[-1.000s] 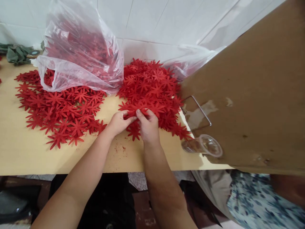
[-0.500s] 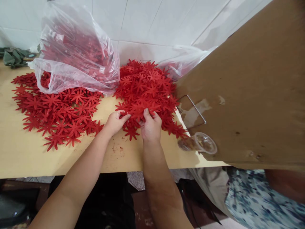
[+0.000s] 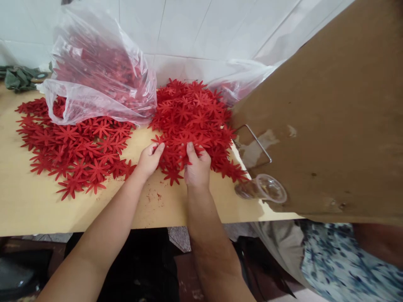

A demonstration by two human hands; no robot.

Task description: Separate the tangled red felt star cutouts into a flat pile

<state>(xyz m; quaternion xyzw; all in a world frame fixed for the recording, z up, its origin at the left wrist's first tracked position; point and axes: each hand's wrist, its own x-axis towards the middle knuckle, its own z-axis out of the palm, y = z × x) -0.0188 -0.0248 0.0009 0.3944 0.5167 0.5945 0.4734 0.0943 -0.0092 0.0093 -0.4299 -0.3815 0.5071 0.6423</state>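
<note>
My right hand (image 3: 198,167) is closed, its thumb pressing on a red flower-shaped cutout (image 3: 181,147) at the front of a heap. Just to the left, my left hand (image 3: 149,160) is closed in a pinch, thumb against forefinger, close to red petals. Whether anything is between those fingers I cannot make out. Behind both hands rises the heap of red flower cutouts (image 3: 192,107), with narrow pointed petals. A second spread of the same cutouts (image 3: 85,151) lies to the left on the table (image 3: 126,209).
A clear plastic bag (image 3: 100,79) full of red cutouts rests on the left spread. At right, a brown board (image 3: 321,117) with a metal handle (image 3: 256,142) stands beside a clear plastic cup (image 3: 267,188) on its side. A person in patterned clothing (image 3: 343,260) is at lower right.
My left hand has drawn back left, away from the flower cutout near my right thumb. My right hand has shifted very slightly left.
</note>
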